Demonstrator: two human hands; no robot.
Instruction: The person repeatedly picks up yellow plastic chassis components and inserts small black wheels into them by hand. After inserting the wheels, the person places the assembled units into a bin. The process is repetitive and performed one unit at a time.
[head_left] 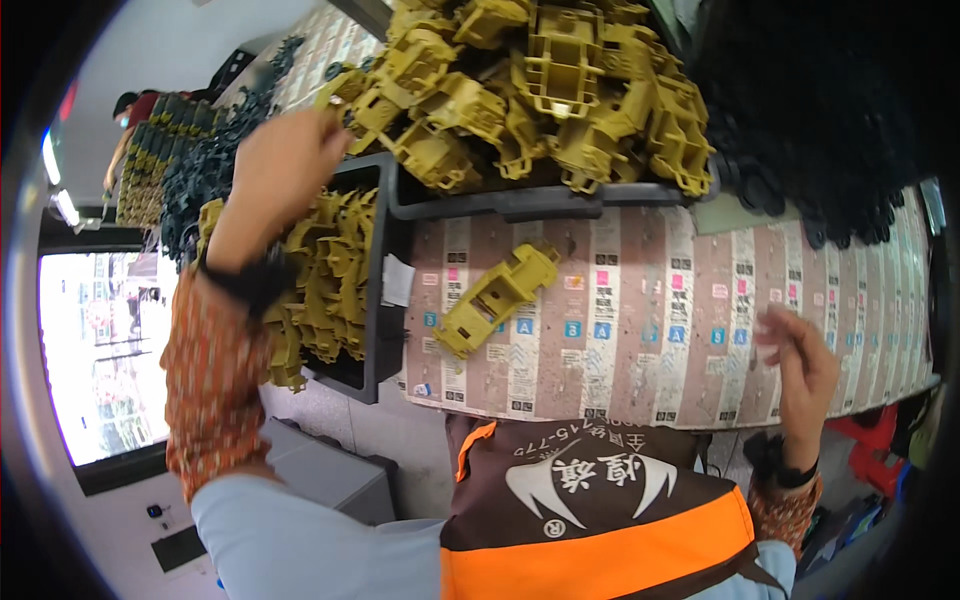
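Observation:
My left hand point(285, 165) reaches up at the left, beside the edge of a heap of yellow plastic toy vehicle bodies point(565, 70). Its fingers are curled closed; the fingertips are at the nearest pieces, and whatever they hold, if anything, is hidden. Apart from the heap, a single yellow vehicle body point(498, 300) lies slantwise on the table point(640, 370), with an opening in its middle. My right hand point(800, 365) hovers over the table's right side, its fingers slightly bent and apart, slightly blurred, with nothing in them.
A dark grey crate point(510, 205) holds the heap. Left of it, a second crate point(377, 290) contains more yellow bodies point(330, 270). Black parts point(810, 130) are piled at the right back, dark parts point(210, 170) at the far left. Another person point(132, 115) is behind these. Red plastic point(880, 450) stands lower right.

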